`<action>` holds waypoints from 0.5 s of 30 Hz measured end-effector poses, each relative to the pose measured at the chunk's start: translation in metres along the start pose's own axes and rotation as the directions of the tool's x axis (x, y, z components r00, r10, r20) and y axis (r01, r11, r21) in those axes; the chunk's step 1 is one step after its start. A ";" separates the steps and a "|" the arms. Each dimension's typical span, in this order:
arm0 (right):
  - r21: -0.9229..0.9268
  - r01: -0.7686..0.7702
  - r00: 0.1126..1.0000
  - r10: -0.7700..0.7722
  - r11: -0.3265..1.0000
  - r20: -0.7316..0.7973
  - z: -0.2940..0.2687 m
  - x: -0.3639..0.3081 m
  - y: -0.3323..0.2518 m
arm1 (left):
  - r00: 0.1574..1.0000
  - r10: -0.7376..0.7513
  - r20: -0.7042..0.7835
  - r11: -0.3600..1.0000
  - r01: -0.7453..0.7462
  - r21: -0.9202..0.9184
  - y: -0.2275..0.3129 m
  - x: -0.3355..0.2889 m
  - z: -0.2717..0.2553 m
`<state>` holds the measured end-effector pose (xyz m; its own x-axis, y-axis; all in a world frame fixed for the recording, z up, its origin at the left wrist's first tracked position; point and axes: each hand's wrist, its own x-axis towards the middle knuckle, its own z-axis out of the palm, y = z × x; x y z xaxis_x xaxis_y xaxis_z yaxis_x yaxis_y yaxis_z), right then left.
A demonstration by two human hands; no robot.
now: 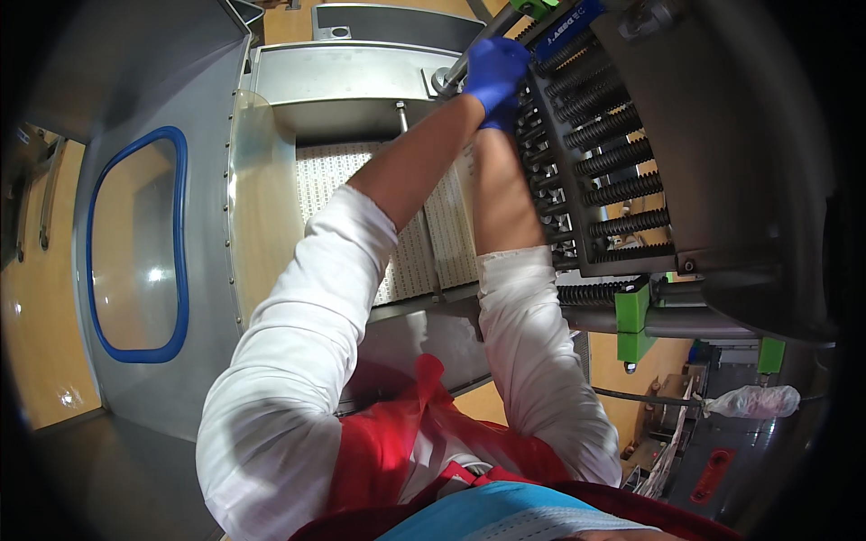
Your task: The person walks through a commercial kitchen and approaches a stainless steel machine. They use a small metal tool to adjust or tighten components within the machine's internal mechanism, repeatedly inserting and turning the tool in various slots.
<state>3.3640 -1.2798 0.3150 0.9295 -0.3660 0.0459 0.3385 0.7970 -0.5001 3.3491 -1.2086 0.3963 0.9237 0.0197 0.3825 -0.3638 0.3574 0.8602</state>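
Observation:
Both my hands wear blue gloves and reach to the far edge of a bank of dark coil springs (622, 153) in a metal frame. My left hand (496, 72) is bent closed at the frame's far left corner, next to a slanting metal bar (457, 70). What its fingers hold is hidden. Just below it, my right hand (502, 117) lies against the row of metal pins (546, 185) along the frame's left side. The left hand and wrist cover most of it, and its fingers do not show.
A perforated pale conveyor belt (338, 171) runs beneath my forearms, crossed by a thin metal rod (428, 243). Left of it stands a grey panel with a blue-rimmed window (183, 243). Green clamps (633, 320) sit below the springs. A plastic-wrapped object (753, 402) hangs at the lower right.

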 end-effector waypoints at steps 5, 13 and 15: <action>-0.005 -0.005 1.000 0.005 1.000 0.008 0.000 -0.003 -0.001 | 0.877 0.472 0.096 0.772 -0.463 0.435 -0.013 0.003 0.007; 0.017 -0.018 1.000 0.017 1.000 0.020 0.002 0.002 0.001 | 0.968 -0.220 0.124 0.946 0.243 -0.216 -0.009 0.013 -0.006; 0.027 -0.015 1.000 0.014 1.000 0.024 0.001 0.002 0.000 | 0.944 -0.289 0.157 0.914 0.321 -0.247 -0.009 0.015 -0.005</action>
<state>3.3664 -1.2799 0.3162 0.9374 -0.3432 0.0597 0.3288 0.8150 -0.4772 3.3664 -1.2067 0.3926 0.9587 -0.2313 0.1654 -0.0065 0.5635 0.8261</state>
